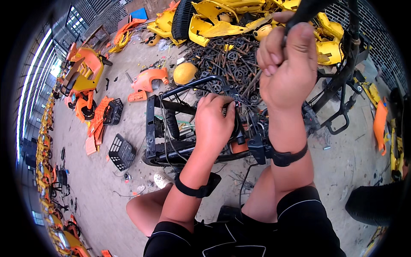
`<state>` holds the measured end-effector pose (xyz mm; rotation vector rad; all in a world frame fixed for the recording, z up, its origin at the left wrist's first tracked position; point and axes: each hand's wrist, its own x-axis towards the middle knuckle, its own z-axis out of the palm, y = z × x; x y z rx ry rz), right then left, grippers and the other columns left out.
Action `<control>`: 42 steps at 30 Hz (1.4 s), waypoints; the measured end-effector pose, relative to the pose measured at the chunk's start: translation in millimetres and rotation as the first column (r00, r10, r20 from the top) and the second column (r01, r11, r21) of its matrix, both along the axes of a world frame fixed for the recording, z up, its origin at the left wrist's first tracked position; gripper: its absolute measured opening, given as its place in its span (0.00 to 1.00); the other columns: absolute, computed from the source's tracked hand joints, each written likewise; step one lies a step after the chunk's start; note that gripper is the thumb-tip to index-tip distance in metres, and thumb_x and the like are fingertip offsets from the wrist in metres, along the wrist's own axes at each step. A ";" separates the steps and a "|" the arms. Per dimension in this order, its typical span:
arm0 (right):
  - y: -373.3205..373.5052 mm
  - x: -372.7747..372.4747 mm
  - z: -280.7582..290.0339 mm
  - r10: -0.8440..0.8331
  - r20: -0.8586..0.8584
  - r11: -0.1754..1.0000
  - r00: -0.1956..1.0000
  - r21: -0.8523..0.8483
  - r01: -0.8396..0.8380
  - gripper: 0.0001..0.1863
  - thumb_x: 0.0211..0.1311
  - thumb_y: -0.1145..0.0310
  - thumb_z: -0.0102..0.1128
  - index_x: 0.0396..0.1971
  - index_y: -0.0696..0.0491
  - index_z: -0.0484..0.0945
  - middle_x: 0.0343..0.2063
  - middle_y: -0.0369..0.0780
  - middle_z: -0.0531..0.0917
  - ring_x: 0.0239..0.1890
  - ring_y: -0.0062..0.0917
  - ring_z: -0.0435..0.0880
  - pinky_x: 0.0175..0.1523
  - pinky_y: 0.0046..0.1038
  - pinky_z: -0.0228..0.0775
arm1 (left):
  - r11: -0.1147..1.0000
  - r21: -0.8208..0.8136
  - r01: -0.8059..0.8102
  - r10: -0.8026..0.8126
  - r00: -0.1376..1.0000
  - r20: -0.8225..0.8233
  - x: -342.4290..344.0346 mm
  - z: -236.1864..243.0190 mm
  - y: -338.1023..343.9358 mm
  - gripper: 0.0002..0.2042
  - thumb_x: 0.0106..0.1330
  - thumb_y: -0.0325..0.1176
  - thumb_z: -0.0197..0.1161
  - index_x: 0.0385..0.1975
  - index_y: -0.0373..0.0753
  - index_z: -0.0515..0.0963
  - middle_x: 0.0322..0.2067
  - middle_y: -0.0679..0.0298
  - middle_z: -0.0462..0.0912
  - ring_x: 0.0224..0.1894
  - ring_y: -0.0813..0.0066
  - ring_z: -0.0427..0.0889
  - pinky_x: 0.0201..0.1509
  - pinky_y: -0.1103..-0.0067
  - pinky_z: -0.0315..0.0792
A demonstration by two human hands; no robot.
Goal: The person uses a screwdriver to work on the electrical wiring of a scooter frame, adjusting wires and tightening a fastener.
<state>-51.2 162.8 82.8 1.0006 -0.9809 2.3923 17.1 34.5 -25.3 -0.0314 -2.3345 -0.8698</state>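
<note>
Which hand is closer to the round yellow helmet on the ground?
Left. The left hand grips the black frame just below and right of the yellow helmet; the right hand is raised farther right, gripping a black handlebar.

Tangled cables (252, 118) and the black basket frame (171, 124) crowd the space around both hands. Behind them a scrap-metal pile (227, 60) and yellow panels (214, 21) block the way. Bare concrete floor (90, 180) lies open to the left.

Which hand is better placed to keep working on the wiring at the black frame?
The left hand. It already rests on the black frame, fingers at the wire bundle. The right hand is raised above it, fist closed around a black handlebar grip, so it looks occupied.
</note>
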 end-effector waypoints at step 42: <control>-7.0 -6.0 -2.0 -0.007 0.074 1.000 0.997 -0.009 0.008 0.25 0.84 0.50 0.41 0.50 0.60 0.74 0.16 0.30 0.61 0.15 0.12 0.55 0.21 0.18 0.46 | 1.000 -0.015 0.020 -0.020 1.000 -0.002 -7.4 3.3 1.9 0.05 0.60 0.25 0.71 0.34 0.31 0.86 0.31 0.55 0.83 0.36 0.57 0.83 0.43 0.69 0.77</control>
